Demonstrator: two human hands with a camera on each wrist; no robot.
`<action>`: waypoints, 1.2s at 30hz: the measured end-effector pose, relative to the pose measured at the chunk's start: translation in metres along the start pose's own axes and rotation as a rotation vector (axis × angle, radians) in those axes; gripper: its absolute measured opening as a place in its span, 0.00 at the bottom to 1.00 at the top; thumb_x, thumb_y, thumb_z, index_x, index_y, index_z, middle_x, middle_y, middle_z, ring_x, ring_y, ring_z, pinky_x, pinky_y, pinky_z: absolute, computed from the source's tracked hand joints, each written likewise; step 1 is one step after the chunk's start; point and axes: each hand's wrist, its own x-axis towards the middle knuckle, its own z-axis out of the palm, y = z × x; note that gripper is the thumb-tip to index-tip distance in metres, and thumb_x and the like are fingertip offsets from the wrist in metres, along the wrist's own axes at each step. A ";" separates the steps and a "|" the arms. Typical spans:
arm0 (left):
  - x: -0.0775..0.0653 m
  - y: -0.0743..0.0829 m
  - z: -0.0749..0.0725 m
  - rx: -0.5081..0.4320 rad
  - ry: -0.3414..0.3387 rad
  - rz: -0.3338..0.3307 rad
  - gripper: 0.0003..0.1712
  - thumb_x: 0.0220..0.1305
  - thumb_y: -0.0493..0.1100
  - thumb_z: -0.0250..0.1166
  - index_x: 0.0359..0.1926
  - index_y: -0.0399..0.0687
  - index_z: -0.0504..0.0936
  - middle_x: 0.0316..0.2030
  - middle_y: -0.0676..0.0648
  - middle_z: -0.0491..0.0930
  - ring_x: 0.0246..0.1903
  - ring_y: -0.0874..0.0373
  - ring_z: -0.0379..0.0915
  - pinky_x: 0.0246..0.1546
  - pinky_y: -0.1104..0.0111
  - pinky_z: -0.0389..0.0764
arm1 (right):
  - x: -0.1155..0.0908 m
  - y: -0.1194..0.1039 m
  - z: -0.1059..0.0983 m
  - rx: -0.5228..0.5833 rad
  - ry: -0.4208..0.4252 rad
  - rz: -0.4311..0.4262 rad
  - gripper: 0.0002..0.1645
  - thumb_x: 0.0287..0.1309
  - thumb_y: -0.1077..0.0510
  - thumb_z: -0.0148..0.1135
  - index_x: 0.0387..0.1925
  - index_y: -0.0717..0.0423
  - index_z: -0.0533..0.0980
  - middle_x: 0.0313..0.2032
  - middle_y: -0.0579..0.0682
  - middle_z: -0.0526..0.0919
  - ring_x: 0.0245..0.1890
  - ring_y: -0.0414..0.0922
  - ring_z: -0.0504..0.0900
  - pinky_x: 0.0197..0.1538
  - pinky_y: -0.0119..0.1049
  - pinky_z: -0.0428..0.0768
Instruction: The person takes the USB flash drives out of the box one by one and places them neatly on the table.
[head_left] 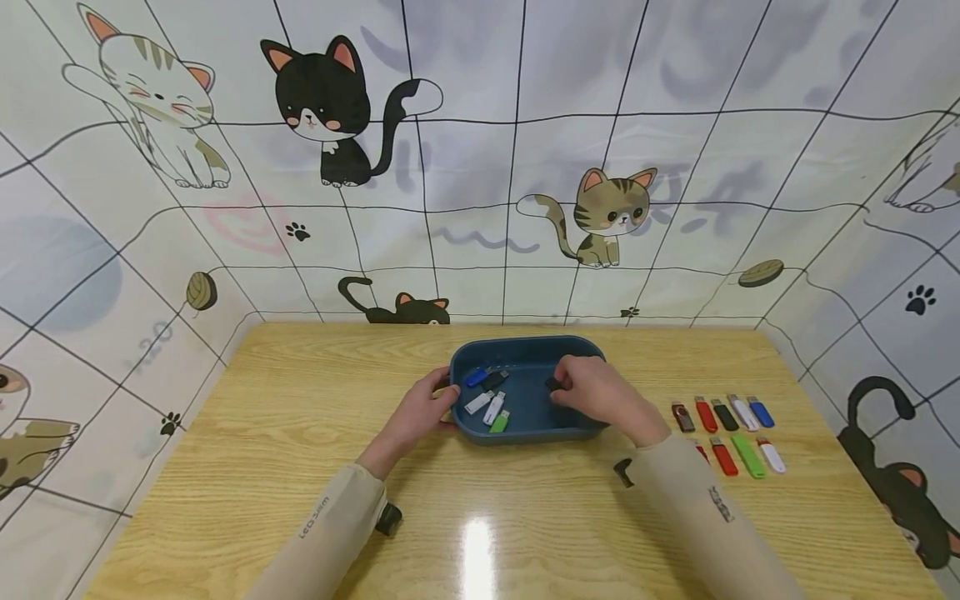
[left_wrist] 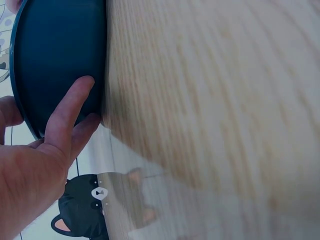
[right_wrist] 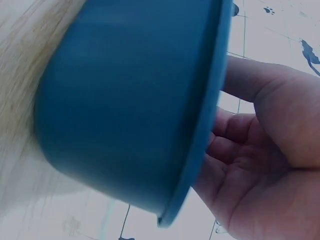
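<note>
A dark blue plastic bin (head_left: pixel 525 433) stands on the table. My left hand (head_left: pixel 416 412) grips its left end, thumb at the rim and fingers against the outer wall, as the left wrist view shows. My right hand (head_left: pixel 596 392) reaches over the right end and pinches a black USB stick (head_left: pixel 553 384) inside the bin. In the right wrist view the bin's wall hides those fingertips. At the bin's left side lie a blue USB stick (head_left: pixel 476 377), a black one (head_left: pixel 494 381), two white ones (head_left: pixel 493 408) and a green one (head_left: pixel 499 422).
Right of the bin, two rows of USB sticks lie on the wooden table (head_left: pixel 300 417), among them a red stick (head_left: pixel 706 414) and a green stick (head_left: pixel 748 456). The right sleeve (head_left: pixel 690 492) partly covers the front row. A cat-print curtain (head_left: pixel 480 183) surrounds the table.
</note>
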 end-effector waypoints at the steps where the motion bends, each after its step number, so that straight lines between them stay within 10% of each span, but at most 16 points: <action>1: 0.000 0.000 0.000 0.000 0.001 0.000 0.29 0.80 0.38 0.52 0.76 0.33 0.61 0.72 0.30 0.64 0.63 0.33 0.73 0.42 0.51 0.90 | -0.002 0.001 -0.001 0.005 0.008 0.002 0.15 0.66 0.57 0.70 0.48 0.62 0.78 0.38 0.51 0.82 0.37 0.46 0.80 0.45 0.46 0.83; 36: -0.001 0.001 0.000 0.007 -0.004 0.000 0.29 0.81 0.38 0.51 0.77 0.34 0.61 0.72 0.31 0.65 0.62 0.34 0.74 0.42 0.53 0.90 | -0.111 0.075 -0.049 0.008 0.259 0.192 0.25 0.66 0.53 0.69 0.52 0.71 0.77 0.38 0.57 0.84 0.37 0.52 0.82 0.39 0.52 0.83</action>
